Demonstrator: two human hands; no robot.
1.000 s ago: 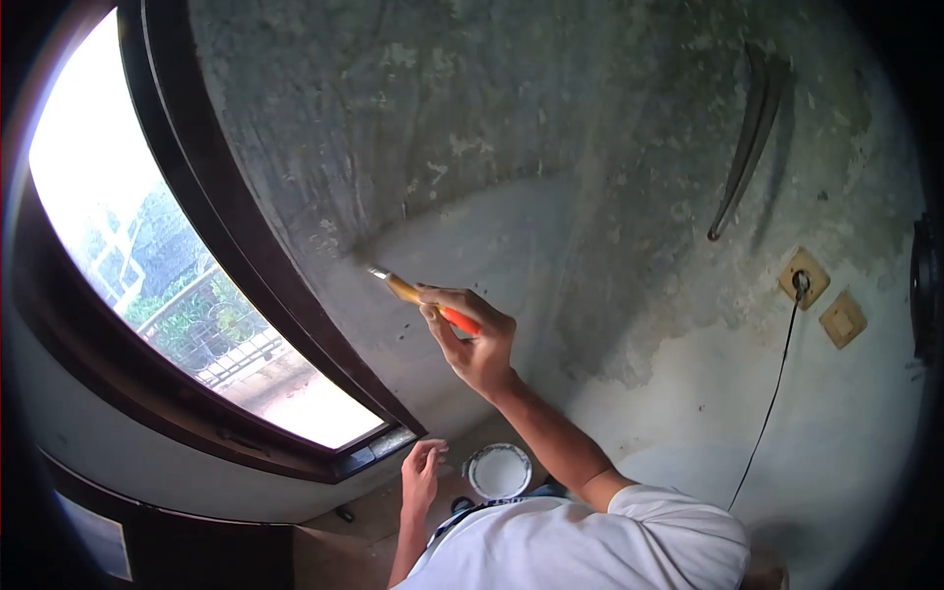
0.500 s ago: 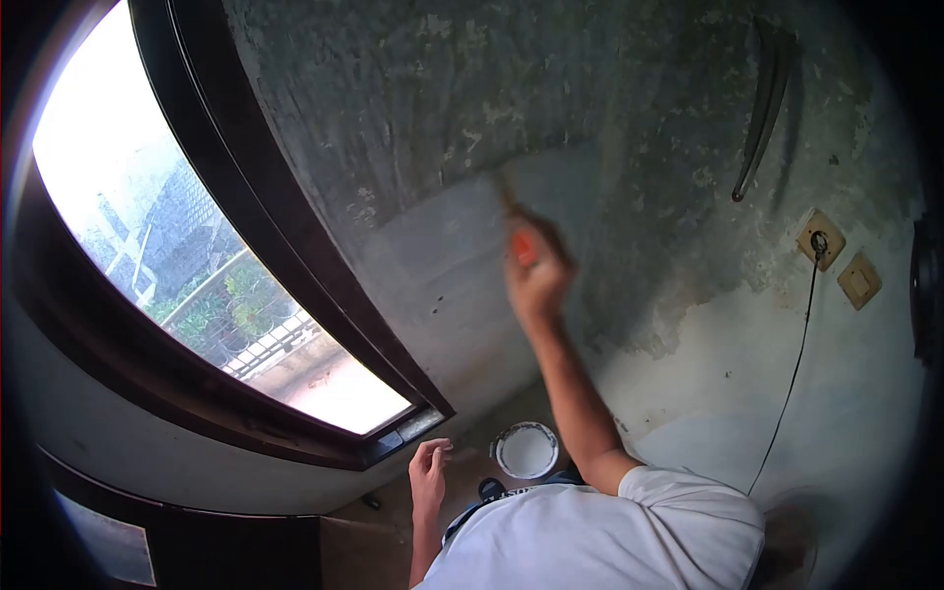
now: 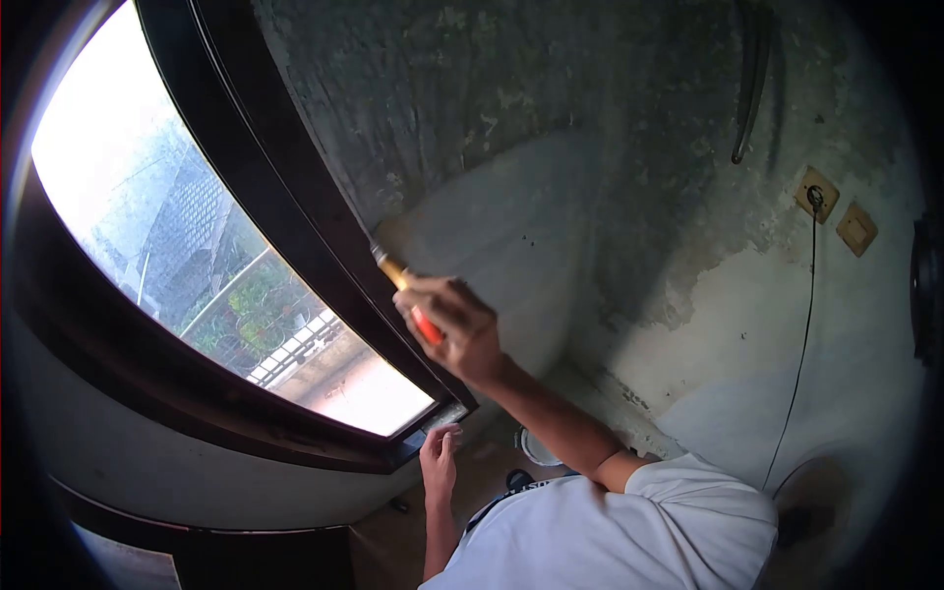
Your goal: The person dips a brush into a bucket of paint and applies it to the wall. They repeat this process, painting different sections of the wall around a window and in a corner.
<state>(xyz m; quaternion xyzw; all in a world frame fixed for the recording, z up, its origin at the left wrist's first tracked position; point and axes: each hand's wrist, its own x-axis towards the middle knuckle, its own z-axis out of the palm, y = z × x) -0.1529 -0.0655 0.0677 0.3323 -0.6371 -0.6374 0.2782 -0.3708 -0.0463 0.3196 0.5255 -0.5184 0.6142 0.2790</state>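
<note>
My right hand (image 3: 457, 324) is closed around a paintbrush (image 3: 393, 272) with a red-orange handle end showing between the fingers. Its pale tip points up and left, at the border of the wall (image 3: 482, 231) and the dark window frame (image 3: 324, 226). Behind the hand, a smooth, paler grey patch of wall meets darker, mottled plaster. Low in the view, my left hand (image 3: 440, 460) is raised near the bottom corner of the window frame, loosely bent with fingers apart and nothing visible in it. A white-filled bucket (image 3: 536, 447) on the floor is partly hidden by my right forearm.
Daylight comes through the window (image 3: 226, 275) on the left. On the right wall are a socket with a plugged-in black cable (image 3: 808, 324), a second wall plate (image 3: 856, 230) and a dark hanging strip (image 3: 752, 88). A dark piece of furniture (image 3: 265, 560) stands lower left.
My right hand has moved left and down with the paintbrush, from the middle of the wall to the window frame's edge. My forearm now covers part of the bucket. The view has shifted slightly.
</note>
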